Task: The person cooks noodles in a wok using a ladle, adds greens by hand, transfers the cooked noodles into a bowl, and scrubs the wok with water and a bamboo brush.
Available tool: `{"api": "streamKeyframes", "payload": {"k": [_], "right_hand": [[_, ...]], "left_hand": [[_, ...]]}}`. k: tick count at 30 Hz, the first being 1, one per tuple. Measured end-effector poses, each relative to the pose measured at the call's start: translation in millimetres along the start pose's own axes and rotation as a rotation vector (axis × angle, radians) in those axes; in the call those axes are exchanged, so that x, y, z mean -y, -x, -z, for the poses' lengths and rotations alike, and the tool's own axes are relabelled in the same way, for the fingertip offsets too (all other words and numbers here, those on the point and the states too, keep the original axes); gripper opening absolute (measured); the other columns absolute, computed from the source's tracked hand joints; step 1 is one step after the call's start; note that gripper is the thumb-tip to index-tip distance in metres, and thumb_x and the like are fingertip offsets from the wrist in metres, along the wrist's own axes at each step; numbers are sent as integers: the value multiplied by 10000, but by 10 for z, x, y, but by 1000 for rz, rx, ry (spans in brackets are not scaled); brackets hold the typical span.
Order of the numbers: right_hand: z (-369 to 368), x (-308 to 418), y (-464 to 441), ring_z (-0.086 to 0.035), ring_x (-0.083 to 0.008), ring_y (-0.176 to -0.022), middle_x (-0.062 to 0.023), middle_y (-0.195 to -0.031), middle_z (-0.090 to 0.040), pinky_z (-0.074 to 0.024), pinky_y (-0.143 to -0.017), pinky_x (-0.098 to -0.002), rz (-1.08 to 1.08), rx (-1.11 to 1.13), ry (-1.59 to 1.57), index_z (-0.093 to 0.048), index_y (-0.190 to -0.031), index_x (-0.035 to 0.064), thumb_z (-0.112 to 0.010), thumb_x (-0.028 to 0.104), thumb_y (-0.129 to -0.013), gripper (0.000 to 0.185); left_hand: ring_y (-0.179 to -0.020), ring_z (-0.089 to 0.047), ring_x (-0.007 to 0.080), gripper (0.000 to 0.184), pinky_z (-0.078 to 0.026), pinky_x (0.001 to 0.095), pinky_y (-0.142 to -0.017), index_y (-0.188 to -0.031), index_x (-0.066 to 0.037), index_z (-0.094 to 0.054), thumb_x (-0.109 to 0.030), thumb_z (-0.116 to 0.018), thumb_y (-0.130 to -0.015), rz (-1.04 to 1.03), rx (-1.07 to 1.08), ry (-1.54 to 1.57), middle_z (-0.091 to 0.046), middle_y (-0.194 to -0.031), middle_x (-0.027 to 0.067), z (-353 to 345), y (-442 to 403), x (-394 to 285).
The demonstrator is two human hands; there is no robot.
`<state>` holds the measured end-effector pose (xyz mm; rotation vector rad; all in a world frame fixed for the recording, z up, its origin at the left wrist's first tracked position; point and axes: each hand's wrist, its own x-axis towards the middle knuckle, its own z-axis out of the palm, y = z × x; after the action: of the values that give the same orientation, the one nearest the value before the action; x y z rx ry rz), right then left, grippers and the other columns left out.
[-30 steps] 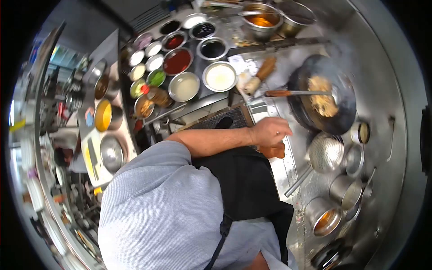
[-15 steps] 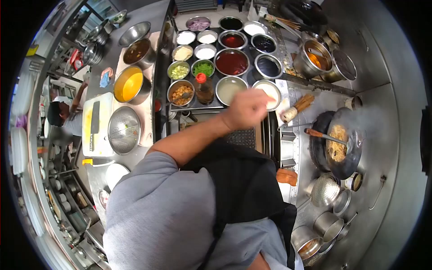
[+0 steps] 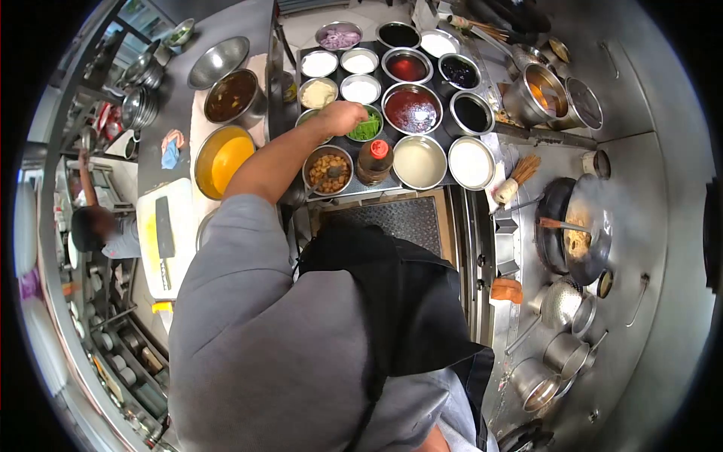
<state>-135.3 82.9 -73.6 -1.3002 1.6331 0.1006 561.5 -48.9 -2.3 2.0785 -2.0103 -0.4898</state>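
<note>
My left hand (image 3: 345, 117) is at the left edge of a metal bowl of chopped greens (image 3: 369, 126), palm down. Its fingers are curled together, and the fingertips are hidden, so what they pinch cannot be seen. Below it sits a bowl of brown diced pieces (image 3: 324, 167) with a spoon in it. A bottle with a red cap (image 3: 374, 162) stands just right of that bowl. My right hand is out of view; only a patch of skin shows at the bottom edge.
Several bowls of sauces and powders, including dark red sauce (image 3: 411, 108), fill the rack. On the right, a steaming wok (image 3: 599, 245) holds food and a wooden-handled utensil (image 3: 557, 224). At left lies a cutting board (image 3: 181, 264) with a cleaver (image 3: 163, 226). Another person (image 3: 113, 230) is far left.
My left hand has moved left, from over the bowl of white contents at the rack's near right to the chopped greens. The view has shifted slightly with my head.
</note>
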Motion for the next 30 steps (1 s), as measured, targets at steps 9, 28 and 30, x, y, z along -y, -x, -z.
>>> {"api": "streamKeyframes", "payload": {"k": [9, 28, 30], "right_hand": [[-61, -42, 230, -671, -215, -698, -113, -760, -678, -499, -617, -368, -65, -5, 13, -693, -885, 50, -616, 199, -938, 175], [-151, -122, 283, -642, -203, -657, -97, -724, -648, -474, -576, -370, -119, 3, -9, -668, -836, 62, -607, 190, -934, 172], [-166, -121, 269, -639, -201, -653, -95, -720, -644, -471, -572, -370, -120, 3, -11, -665, -831, 64, -606, 189, -933, 172]], "left_hand": [[-1226, -600, 322, 467, -509, 435, -1038, -1346, -175, -649, -35, -558, -910, -143, 188, -219, -594, -1342, 82, -294, -224, 41], [-1144, -659, 356, 314, -535, 461, -970, -1214, -115, -714, -92, -613, -918, -99, 155, -184, -672, -1177, 141, -421, -314, 283], [-1134, -665, 356, 316, -537, 458, -971, -1207, -120, -725, -96, -663, -898, -97, 131, -141, -685, -1178, 149, -361, -300, 267]]}}
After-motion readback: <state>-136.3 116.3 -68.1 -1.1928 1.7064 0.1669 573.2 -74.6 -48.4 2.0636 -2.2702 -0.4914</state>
